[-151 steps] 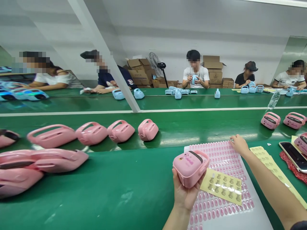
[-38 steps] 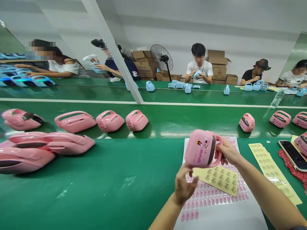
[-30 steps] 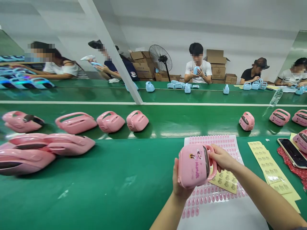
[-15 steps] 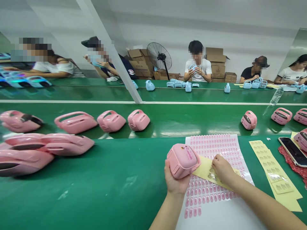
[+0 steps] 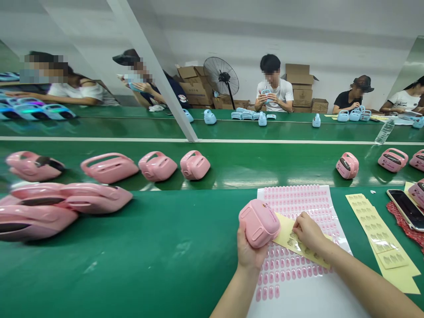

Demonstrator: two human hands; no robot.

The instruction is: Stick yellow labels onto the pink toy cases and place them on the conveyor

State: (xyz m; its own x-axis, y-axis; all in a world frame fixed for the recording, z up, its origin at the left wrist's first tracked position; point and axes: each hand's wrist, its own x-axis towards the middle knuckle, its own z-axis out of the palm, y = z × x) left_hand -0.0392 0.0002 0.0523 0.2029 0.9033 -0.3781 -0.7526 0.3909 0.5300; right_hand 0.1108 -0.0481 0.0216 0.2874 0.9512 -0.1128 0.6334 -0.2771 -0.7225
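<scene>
My left hand [image 5: 250,251] is wrapped round a pink portable speaker [image 5: 260,223], holding it tilted above the bench, with dark print on its upper face. My right hand [image 5: 306,229] pinches at a yellow sticker sheet [image 5: 286,236], just right of the speaker; whether a single sticker is between the fingertips is too small to tell. The yellow sheet lies across a white sheet [image 5: 298,293] carrying rows of pink oval stickers [image 5: 294,193].
More pink speakers [image 5: 195,165] stand along the belt, with several grouped at left [image 5: 96,198]. At right lie yellow sticker sheets [image 5: 380,234] and a phone [image 5: 409,210]. A slanted white post [image 5: 155,73] crosses the view; co-workers [image 5: 274,90] handle blue speakers beyond.
My left hand has moved slightly right and turned the speaker, so its printed face shows less and its plain side shows more. My right hand stays nearly in place at the yellow sheet.
</scene>
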